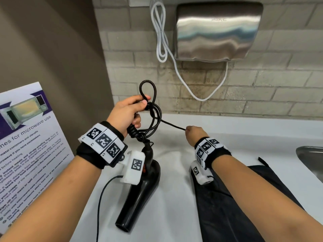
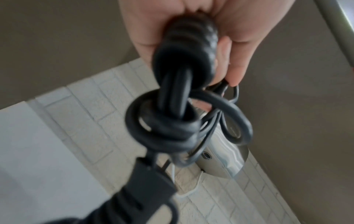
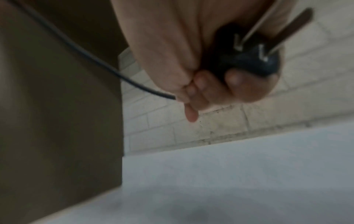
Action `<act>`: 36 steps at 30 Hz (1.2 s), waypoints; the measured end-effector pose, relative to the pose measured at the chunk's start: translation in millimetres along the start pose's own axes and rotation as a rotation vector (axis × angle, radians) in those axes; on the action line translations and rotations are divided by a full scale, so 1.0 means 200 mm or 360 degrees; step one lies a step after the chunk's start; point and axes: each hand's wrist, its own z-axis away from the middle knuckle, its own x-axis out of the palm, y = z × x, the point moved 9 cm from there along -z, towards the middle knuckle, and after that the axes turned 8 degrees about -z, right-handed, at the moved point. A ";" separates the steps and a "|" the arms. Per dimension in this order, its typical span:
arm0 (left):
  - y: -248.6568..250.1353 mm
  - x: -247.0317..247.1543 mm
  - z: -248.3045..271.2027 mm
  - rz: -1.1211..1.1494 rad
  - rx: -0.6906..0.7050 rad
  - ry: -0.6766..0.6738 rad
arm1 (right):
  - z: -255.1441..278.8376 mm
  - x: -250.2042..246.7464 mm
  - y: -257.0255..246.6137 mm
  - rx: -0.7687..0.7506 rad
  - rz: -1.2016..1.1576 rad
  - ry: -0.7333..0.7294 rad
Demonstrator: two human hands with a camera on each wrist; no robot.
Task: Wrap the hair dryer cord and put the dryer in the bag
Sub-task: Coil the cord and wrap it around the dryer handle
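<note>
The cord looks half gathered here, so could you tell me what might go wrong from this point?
1. The left hand grips loose, uneven loops of the cord; they could slip or tangle.
2. The right hand holds the plug with the last stretch taut; a hard pull might tip or drag the hair dryer on the counter.
3. The bag lies flat, so it may need opening first.

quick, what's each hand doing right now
Left hand: grips the looped cord.
Right hand: closed around the plug at the cord's end.
</note>
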 end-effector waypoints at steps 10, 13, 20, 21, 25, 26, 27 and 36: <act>-0.06 0.08 0.06 0.0177 -0.0116 -0.0257 | 0.02 0.05 0.04 0.0133 0.0187 0.0026; -0.04 0.06 0.05 0.0055 -0.0050 -0.0198 | 0.04 0.04 0.01 0.0100 0.0011 -0.0015; 0.00 0.09 0.04 -0.0183 0.0145 -0.0160 | 0.34 -0.44 -0.58 -0.0996 -0.1387 0.0328; 0.01 0.09 0.04 -0.0215 0.0153 -0.0166 | 0.38 -0.48 -0.62 -0.1039 -0.1552 0.0315; 0.02 0.12 0.03 -0.0297 0.0137 -0.0201 | 0.42 -0.57 -0.65 -0.1040 -0.1909 0.0315; 0.02 0.12 0.03 -0.0289 0.0128 -0.0194 | 0.42 -0.57 -0.64 -0.1042 -0.1924 0.0318; 0.01 0.12 0.03 -0.0263 0.0118 -0.0178 | 0.42 -0.56 -0.64 -0.1053 -0.1910 0.0306; -0.05 0.13 0.04 0.0028 -0.0052 -0.0144 | 0.51 -0.48 -0.63 -0.1127 -0.1573 0.0469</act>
